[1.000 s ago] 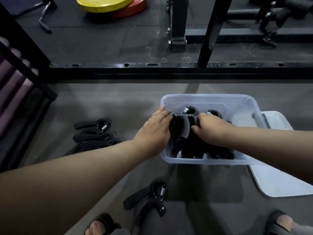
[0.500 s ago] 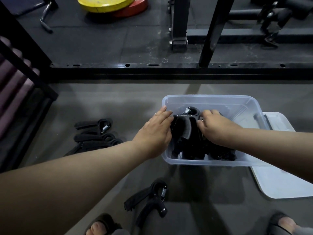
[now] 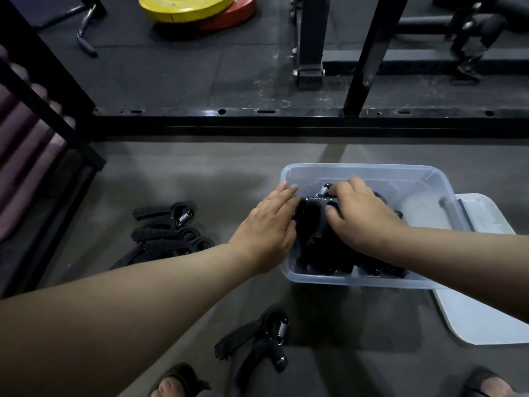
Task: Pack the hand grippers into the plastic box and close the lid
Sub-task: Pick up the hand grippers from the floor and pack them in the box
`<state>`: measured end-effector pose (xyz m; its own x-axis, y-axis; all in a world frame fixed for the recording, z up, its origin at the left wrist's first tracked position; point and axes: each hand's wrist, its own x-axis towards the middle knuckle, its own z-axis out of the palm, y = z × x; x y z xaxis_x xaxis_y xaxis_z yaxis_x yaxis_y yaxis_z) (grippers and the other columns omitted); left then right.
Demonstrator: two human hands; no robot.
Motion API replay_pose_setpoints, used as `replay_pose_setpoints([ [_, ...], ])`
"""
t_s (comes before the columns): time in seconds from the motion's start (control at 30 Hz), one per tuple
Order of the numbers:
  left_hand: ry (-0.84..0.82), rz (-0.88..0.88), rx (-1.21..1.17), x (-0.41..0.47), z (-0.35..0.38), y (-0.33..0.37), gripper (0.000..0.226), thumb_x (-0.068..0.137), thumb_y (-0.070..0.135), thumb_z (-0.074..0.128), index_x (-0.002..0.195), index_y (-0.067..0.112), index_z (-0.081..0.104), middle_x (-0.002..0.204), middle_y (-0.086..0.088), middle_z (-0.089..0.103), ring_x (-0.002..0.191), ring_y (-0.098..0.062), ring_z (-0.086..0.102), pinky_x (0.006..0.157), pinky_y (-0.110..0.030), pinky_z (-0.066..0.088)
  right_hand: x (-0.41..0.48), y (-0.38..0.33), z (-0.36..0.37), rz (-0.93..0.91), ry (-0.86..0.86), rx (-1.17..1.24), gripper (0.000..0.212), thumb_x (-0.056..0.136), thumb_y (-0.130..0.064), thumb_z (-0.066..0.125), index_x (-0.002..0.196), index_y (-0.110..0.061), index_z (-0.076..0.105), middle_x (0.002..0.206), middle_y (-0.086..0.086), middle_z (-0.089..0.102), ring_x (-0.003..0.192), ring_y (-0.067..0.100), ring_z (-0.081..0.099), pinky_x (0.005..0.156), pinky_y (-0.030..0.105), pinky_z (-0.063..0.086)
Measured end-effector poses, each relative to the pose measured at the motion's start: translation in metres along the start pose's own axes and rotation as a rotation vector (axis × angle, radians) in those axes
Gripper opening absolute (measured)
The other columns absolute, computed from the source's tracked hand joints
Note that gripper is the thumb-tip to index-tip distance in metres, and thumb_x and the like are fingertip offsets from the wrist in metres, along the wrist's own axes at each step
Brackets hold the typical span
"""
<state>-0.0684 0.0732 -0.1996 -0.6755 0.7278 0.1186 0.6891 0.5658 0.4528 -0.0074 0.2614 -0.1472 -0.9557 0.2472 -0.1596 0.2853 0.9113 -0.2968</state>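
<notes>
We see the clear plastic box (image 3: 369,171) standing on the grey floor, its lid (image 3: 486,316) off and lying flat just to its right, the near-left part tucked under the box. Packed hand grippers (image 3: 320,242) fill the left half of the box, standing on end. The right hand (image 3: 357,216) reaches in from the right, its fingers curled over the top of one of them, next to its spring. The left hand (image 3: 269,227) lies over the box's left wall with fingers straight and together against the side of the packed grippers. A heap of loose grippers (image 3: 169,233) lies on the floor well left of the box, and a single gripper (image 3: 257,339) lies nearer us.
</notes>
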Motion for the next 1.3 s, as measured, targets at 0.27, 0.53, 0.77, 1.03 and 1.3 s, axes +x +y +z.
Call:
replay_pose_setpoints([
  [0.27,-0.024,0.005,0.02,-0.006,-0.003,-0.011,0.06,0.101,0.036,0.035,0.153,0.011,0.021,0.162,-0.005,0.015,0.149,-0.015,0.009,0.121,-0.032,0.011,0.006,-0.027,0.017,-0.384,0.027,0.078,0.048,0.098,-0.021,0.044,0.145,-0.013,0.039,0.152,0.006,0.033,0.139,0.022,0.03,0.115,0.025,0.016],
  [0.53,-0.107,-0.145,0.086,-0.03,-0.005,-0.056,0.072,0.095,0.05,0.018,0.153,0.007,0.019,0.161,-0.011,0.014,0.148,-0.02,0.012,0.121,-0.034,0.012,0.034,-0.077,0.044,-0.415,0.009,0.107,0.052,0.102,-0.022,0.036,0.15,-0.005,0.027,0.16,0.01,0.017,0.149,0.022,0.011,0.117,0.023,0.001],
  [0.77,-0.242,-0.377,0.276,-0.047,-0.016,-0.132,0.057,0.09,0.029,0.038,0.142,0.003,0.037,0.149,-0.018,0.034,0.139,-0.032,0.027,0.118,-0.037,0.018,0.035,-0.084,0.069,-0.395,0.039,-0.089,0.06,0.091,-0.024,0.031,0.146,0.002,0.033,0.157,0.018,0.023,0.147,0.034,0.012,0.118,0.039,0.001],
  [1.03,-0.333,-0.712,0.349,-0.057,-0.04,-0.189,0.05,0.093,0.045,0.048,0.129,0.01,0.047,0.131,-0.013,0.049,0.125,-0.033,0.046,0.103,-0.041,0.035,0.037,-0.082,0.075,-0.394,0.079,-0.137,0.063,0.088,-0.031,0.027,0.137,0.002,0.048,0.148,0.017,0.041,0.144,0.038,0.023,0.118,0.05,0.018],
  [1.3,-0.443,-0.716,0.383,-0.057,-0.035,-0.199,0.063,0.089,0.056,0.049,0.136,0.014,0.04,0.134,-0.015,0.045,0.126,-0.035,0.043,0.108,-0.044,0.032,0.037,-0.079,0.077,-0.437,0.115,-0.137,0.059,0.085,-0.026,0.032,0.132,0.004,0.053,0.142,0.017,0.049,0.141,0.042,0.026,0.117,0.055,0.016],
])
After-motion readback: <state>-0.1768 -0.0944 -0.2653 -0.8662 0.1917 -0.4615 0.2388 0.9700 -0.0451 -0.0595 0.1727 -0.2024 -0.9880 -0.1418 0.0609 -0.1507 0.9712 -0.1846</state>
